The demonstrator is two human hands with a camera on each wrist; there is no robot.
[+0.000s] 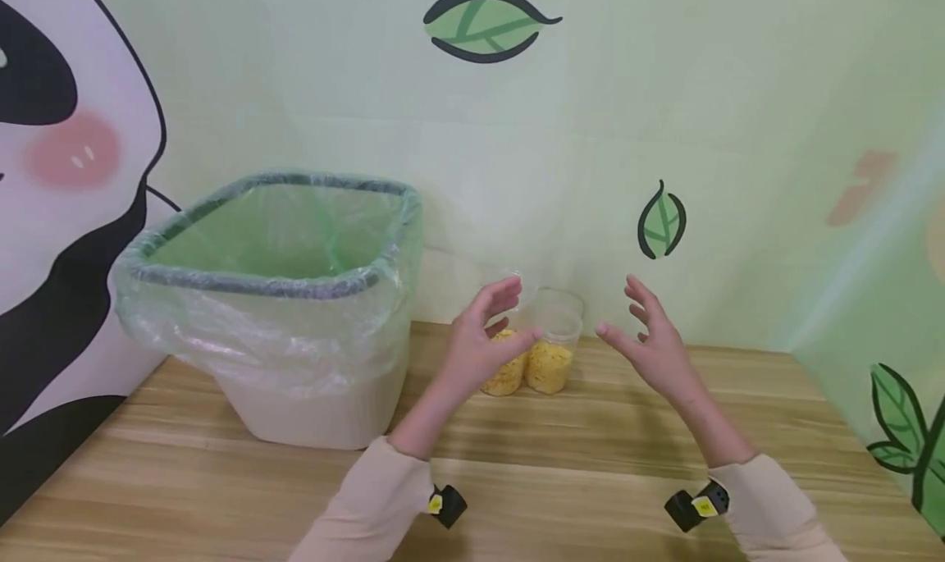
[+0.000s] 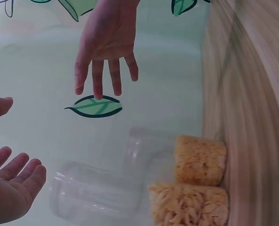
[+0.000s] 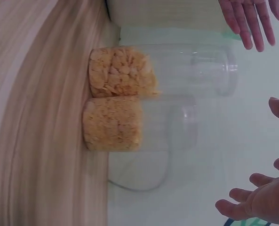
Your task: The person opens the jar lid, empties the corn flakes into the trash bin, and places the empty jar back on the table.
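Two clear plastic jars partly filled with yellow flakes stand side by side on the table, near the wall. The taller jar is on the left, partly hidden behind my left hand in the head view. Beside it stands the shorter jar, its upper part empty. My left hand is raised in front of the jars, fingers spread and a little bent, holding nothing. Off to the right of them, my right hand hangs in the air with its palm turned inward, also holding nothing.
A white bin lined with a translucent green bag stands left of the jars. Behind rises a pale green wall with painted leaves and a panda. Wood grain covers the table. A thin cable runs behind the jars.
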